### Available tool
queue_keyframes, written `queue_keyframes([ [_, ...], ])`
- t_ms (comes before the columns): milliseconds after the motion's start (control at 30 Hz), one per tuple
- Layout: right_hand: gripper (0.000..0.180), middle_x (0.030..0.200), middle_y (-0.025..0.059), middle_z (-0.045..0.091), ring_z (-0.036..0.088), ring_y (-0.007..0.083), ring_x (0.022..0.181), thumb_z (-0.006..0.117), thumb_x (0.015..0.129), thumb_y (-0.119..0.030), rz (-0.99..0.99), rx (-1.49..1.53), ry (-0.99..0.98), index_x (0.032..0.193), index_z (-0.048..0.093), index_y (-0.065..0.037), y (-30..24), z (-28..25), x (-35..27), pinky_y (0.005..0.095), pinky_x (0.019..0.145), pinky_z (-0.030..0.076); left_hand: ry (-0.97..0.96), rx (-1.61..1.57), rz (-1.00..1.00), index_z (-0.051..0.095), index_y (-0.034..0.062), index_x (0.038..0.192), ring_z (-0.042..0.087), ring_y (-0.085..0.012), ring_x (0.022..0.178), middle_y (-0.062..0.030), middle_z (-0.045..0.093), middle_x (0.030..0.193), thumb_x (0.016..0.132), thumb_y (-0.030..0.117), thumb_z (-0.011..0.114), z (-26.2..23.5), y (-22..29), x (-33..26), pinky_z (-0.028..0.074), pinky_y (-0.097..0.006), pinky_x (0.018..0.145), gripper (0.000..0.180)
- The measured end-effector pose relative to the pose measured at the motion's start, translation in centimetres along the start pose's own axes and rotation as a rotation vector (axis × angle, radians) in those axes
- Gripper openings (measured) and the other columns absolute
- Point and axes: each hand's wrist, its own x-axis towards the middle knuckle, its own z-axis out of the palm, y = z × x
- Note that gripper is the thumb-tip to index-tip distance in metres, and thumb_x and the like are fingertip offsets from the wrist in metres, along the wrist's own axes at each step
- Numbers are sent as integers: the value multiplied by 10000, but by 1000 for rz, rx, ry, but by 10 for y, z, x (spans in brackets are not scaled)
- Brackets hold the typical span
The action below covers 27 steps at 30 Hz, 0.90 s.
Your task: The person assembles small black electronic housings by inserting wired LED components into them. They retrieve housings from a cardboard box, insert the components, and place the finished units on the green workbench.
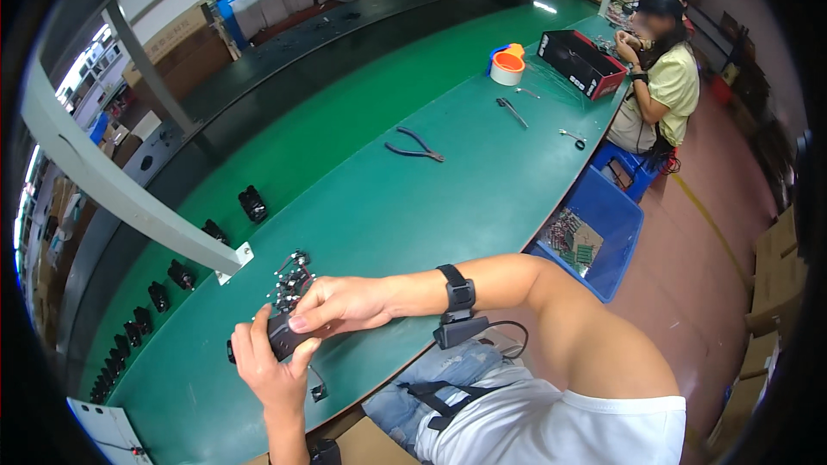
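Note:
A black handheld plastic housing (282,337) is held between my two hands above the near left part of the green table. My left hand (263,363) wraps its fingers around the housing's far side and end. My right hand (343,304) presses its thumb on the top of the housing, with the other fingers partly hidden. Just beyond my hands lies a small heap of wired electronic parts (294,280). A small black part on a thin wire (320,392) lies on the table beside my left wrist.
Pliers (415,148), a slim tool (512,112), scissors (572,139), tape rolls (506,66) and a black-red box (582,65) lie farther along the table. A row of black units (158,296) stands left, past a metal post (146,181). A blue bin (617,241) stands right; a co-worker (659,77) sits beyond.

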Motion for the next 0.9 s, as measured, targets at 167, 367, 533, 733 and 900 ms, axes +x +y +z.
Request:
queue_keyframes([
  [167,270,1338,234,599,576,233,1208,729,916,-164,-51,-359,165,1068,738,59,-25,18,12,366,1047,453,-34,-208,-93,435,2,1456,562,-340,898,-167,538,1013,807,506,745,-8,-13,7,481,-430,803,878],
  [367,223,1294,240,629,594,291,1208,789,860,-266,-340,-1076,114,976,803,-75,-89,23,61,407,1002,472,70,-48,-135,386,0,1482,548,-353,1144,-217,533,1254,887,416,698,-21,-43,4,442,-413,985,790],
  [533,260,1337,197,599,590,364,1173,818,726,-264,-291,-2111,505,870,791,-49,-141,-103,95,440,1008,473,-318,340,-500,489,38,1423,387,-464,1329,-262,443,1419,845,657,642,-24,-86,-8,349,-601,1052,860],
  [733,279,1420,163,552,511,359,1295,809,725,-259,-154,-2131,509,923,790,-63,-132,-156,87,417,1086,433,-654,274,-673,484,71,1424,442,-479,1297,-242,410,1447,813,563,727,-33,-79,-7,458,-548,1026,821],
  [900,311,1348,159,603,565,320,1245,757,778,-181,-320,-2025,548,1074,750,-85,-123,-105,70,431,1044,472,-690,297,-679,566,93,1329,493,-457,1254,-221,464,1379,821,332,780,-26,-88,-9,509,-499,992,601],
])
